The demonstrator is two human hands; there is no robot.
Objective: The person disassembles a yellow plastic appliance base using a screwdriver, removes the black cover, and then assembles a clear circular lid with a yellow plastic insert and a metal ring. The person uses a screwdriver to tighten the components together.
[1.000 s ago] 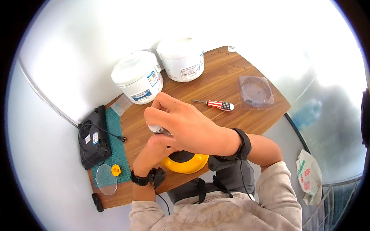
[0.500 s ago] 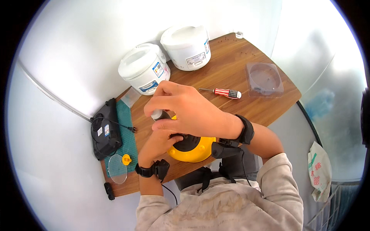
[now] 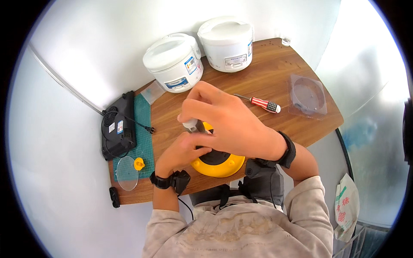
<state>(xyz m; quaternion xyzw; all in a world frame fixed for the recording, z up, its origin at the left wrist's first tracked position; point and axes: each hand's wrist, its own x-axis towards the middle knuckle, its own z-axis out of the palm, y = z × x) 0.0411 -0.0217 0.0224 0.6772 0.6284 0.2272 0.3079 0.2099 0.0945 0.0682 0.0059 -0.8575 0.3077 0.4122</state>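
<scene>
We should keep the white-capped grey handle (image 3: 195, 125), gripped by the fingers of our right hand (image 3: 230, 124), steady over the yellow-and-black round unit (image 3: 219, 168) by the desk's (image 3: 269, 73) near edge, our left hand (image 3: 180, 148), its grip unclear, close beside.

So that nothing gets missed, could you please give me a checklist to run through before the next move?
1. Right hand gripping the white-ended grey handle: ok.
2. Left hand at the round yellow-and-black item: ok.
3. Handle's lower end seated: cannot tell, hidden by the hands.
4. Power plug disconnected: ok, lying loose by the green cutting mat.
5. Striped screwdriver apart from both hands: ok, lying on the wooden table.
</scene>
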